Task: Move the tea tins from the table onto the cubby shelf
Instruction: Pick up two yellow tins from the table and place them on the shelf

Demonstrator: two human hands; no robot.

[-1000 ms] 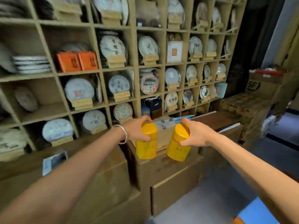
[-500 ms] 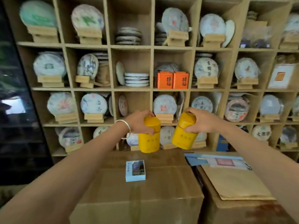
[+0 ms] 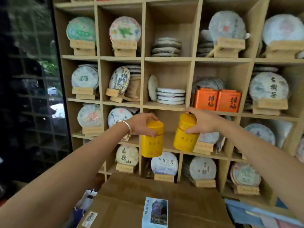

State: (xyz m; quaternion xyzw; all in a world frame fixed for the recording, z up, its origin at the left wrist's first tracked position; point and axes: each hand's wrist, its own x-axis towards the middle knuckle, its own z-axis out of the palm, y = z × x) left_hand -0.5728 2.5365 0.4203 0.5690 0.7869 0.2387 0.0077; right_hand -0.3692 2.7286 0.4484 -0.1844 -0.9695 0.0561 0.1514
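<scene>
Two yellow tea tins are held up in front of a wooden cubby shelf, seen from the head camera looking forward and slightly down. The left hand grips the left tin around its lid, fingers over the top and thumb on the front; a silver bangle circles that wrist. The right hand grips the right tin in the same way, from above and to the side. Both hands are closed on their tins. The left tin hangs upright; the right tin tilts, its base angled toward the left tin. The two tins are near each other but apart, and neither rests on any surface. They sit in front of a cubby in the third row from the top that looks largely bare behind them.

The surrounding cubbies hold round paper-wrapped tea cakes propped on small wooden stands, some stacked flat. Two orange boxes stand side by side in the cubby above and to the right of the right tin. Below the hands lies a cardboard box, with a small pale blue carton resting on its top. At left is a dark glass door.
</scene>
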